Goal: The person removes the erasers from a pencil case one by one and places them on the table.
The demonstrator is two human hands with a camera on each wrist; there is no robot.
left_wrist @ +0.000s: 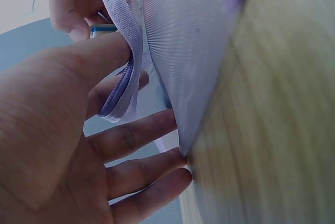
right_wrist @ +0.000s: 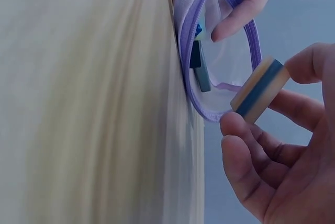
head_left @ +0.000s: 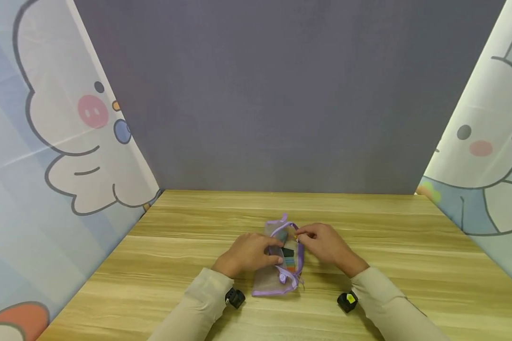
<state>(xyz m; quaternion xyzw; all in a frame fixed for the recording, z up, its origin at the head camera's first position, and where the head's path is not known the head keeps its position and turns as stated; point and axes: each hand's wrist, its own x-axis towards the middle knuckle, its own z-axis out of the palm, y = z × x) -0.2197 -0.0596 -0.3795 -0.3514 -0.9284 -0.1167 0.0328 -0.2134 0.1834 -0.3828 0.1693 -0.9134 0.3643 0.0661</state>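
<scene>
A clear mesh zip pouch (head_left: 269, 280) with purple trim lies on the table, its zipped mouth gaping. My left hand (head_left: 249, 255) holds the pouch at its mouth; the thumb and index finger reach past the purple zipper band (left_wrist: 121, 85), while the other fingers extend against the mesh. Between thumb and fingertips, my right hand (head_left: 324, 244) pinches a small cream block with a blue stripe (right_wrist: 260, 90), like an eraser, right by the pouch's mouth. Inside the pouch are a black piece (head_left: 288, 252), a blue-green piece (head_left: 289, 261) and an orange piece (head_left: 291, 269).
The wood-grain table (head_left: 187, 218) meets a grey panel (head_left: 281, 118) at the back. Cartoon-printed curtains (head_left: 68, 189) hang on both sides. Small black devices (head_left: 235, 298) sit on each wrist.
</scene>
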